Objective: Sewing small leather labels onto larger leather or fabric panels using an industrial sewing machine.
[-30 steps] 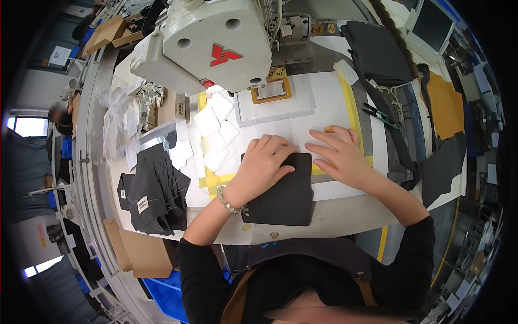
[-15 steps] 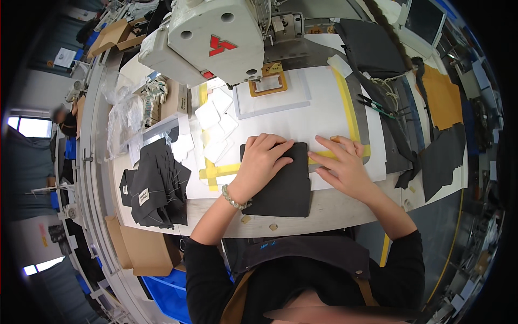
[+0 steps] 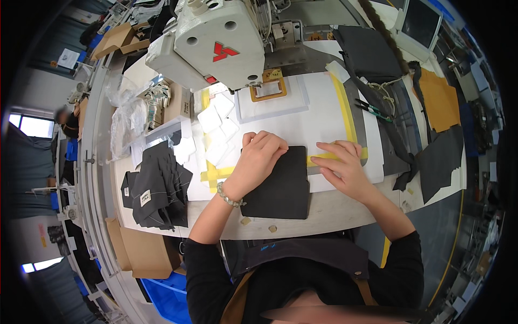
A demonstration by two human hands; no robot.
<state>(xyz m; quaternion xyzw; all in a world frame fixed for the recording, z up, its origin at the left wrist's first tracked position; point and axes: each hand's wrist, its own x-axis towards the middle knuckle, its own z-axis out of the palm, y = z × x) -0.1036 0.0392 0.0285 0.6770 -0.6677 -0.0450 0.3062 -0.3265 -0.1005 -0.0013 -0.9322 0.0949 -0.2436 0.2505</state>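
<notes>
Below, open carton, left fingers curled over panel, hold unclear, right fingers parted, empty

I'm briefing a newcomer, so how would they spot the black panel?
Start from the big white machine at the top and come down toward the near edge of the table. The black panel lies there, partly covered by the left hand. Unlike the rumpled heap of dark cloth to its left, it is one flat, roughly rectangular piece.
</notes>
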